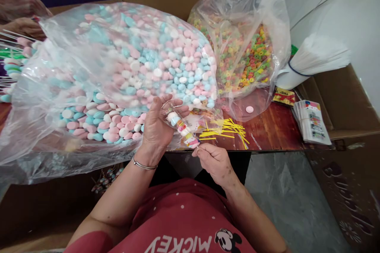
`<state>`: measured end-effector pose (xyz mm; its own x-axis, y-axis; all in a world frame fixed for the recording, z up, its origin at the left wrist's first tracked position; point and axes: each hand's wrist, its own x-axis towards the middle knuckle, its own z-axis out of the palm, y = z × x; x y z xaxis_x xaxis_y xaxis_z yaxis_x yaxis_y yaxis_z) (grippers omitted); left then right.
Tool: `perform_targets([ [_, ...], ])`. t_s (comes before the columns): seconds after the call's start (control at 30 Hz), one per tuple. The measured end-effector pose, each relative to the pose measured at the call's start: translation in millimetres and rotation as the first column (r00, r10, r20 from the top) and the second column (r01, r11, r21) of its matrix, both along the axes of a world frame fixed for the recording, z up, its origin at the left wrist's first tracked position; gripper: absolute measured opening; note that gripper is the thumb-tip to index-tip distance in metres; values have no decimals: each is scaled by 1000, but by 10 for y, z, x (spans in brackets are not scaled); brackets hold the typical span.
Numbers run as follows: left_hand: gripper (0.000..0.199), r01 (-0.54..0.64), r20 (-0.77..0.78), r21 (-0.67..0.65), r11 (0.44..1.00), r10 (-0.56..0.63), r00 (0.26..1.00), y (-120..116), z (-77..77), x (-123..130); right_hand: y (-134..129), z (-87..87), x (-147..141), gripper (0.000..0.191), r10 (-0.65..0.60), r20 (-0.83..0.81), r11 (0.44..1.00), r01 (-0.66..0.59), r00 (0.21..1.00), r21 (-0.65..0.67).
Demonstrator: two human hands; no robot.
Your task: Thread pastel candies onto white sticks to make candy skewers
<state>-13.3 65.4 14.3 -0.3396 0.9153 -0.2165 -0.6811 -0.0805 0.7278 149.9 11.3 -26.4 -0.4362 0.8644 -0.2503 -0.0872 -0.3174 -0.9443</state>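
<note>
A candy skewer [181, 128], threaded with white, blue and pink sweets and small rings, slants in front of me inside a clear wrapper. My left hand [158, 124] is turned palm up around its upper end, thumb on one side and fingers behind the wrapper. At the lower end, by a printed card, my right hand [212, 160] pinches the stick between thumb and fingertips. Just right of the skewer, yellow twist ties [228, 128] lie scattered on the red-brown table [267, 126]. A large clear bag [133, 67] of pastel sweets fills the left side.
Behind the ties stands a clear bag [246, 55] of coloured candy rings. A white mug [289, 76] holds thin white sleeves or sticks. Banded cards [311, 122] lie near an open cardboard box [344, 102]. At far left, another person's hand [25, 27] is near more candy skewers [13, 67].
</note>
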Motion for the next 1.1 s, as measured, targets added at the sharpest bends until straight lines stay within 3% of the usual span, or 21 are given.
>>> perform_targets([
  [0.13,34,32,-14,-18,999,-32,999,-11,23,28,18,-38,-21,31,-36,50,999,36,998,3],
  [0.37,33,0,50,48,999,-3,999,-58,-83,237,21,-33,-146,30,-56,91,997,50,994,67],
  [0.5,32,91,100,48,995,-95,990,-104,-124,330,54,12,-225,31,-67,83,992,57,994,115],
  [0.6,34,115,117,15,993,-116,986,-119,-138,333,69,32,-223,29,-66,125,981,42,990,191],
  [0.73,32,43,154,12,999,-44,987,-99,-131,295,31,59,-171,19,-115,319,929,-12,941,370],
  [0.87,35,50,163,35,998,-55,985,-94,-61,174,82,65,-34,19,-250,361,802,-16,898,596],
  [0.97,44,12,18,39,999,-12,1000,-110,38,-105,258,148,221,21,-351,312,595,-47,883,802],
  [1.03,40,-36,-138,51,998,43,990,-138,97,-336,408,277,422,22,-340,369,453,-193,865,871],
  [1.1,33,-10,-219,13,1000,12,976,-195,130,-510,557,440,566,21,-284,476,336,-378,833,863],
])
